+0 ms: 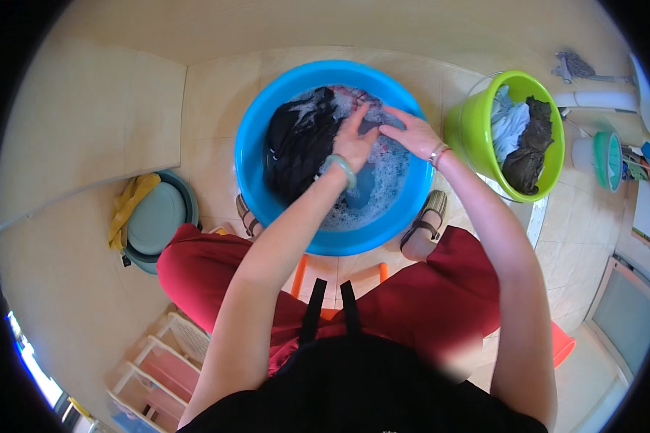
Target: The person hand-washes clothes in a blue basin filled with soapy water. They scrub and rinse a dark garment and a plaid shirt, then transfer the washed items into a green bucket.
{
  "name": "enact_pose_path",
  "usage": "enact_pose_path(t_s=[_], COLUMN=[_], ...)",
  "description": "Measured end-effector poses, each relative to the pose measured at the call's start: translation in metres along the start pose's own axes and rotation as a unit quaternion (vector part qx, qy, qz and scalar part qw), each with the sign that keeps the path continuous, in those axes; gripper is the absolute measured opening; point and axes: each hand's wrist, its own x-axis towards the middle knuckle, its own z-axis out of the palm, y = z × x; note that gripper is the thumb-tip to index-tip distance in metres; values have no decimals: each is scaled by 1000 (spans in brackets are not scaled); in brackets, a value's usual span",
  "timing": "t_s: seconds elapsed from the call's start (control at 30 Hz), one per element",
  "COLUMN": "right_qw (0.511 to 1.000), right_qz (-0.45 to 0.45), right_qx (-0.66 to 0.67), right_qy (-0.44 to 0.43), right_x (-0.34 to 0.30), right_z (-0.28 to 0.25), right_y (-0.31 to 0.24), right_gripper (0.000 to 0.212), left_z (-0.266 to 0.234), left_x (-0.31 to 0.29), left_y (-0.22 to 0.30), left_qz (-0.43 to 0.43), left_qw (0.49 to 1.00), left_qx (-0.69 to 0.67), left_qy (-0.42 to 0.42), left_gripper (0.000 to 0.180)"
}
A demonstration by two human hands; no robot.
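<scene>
Soapy water fills a large blue basin [249, 169] on the floor in front of me. Dark wet clothes [296, 144] are bunched in its left half, and a reddish patterned cloth [352, 96] shows at the far side among the suds. My left hand [355, 144], with a pale green bangle at the wrist, is over the middle of the basin beside the dark clothes, thumb and fingers apart. Close to its right, my right hand [413, 136] reaches in from the rim, fingers stretched toward the left hand. I see nothing held in either hand.
A lime green bucket [466, 137] with light blue and dark clothes stands right of the basin. At the left are grey-green basins [155, 216] with a yellow cloth [131, 209]. A white rack [155, 361] is at lower left, and a toilet brush [576, 65] lies far right.
</scene>
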Motion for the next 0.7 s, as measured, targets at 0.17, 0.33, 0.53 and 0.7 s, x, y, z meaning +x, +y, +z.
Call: enact_pose_path(t_s=[0.17,0.33,0.53,0.7], right_qw=[994,978,985,958], right_qz=[48,156,162,256], right_qx=[-101,-138,-18,41], right_qy=[7,1,53,124], right_x=[38,40,33,15], right_z=[96,166,205,201], right_y=[50,70,119,123], right_gripper=[83,103,74,56], left_z=[-73,-92,-119,-142], left_x=[-15,-32,-29,-22], left_y=[-47,-74,-135,-149], left_qz=[-227,-273,-177,-261], left_qw=[900,817,916,947], left_qx=[369,494,358,164], left_qy=[-55,-114,-34,88], left_gripper=[96,113,95,53])
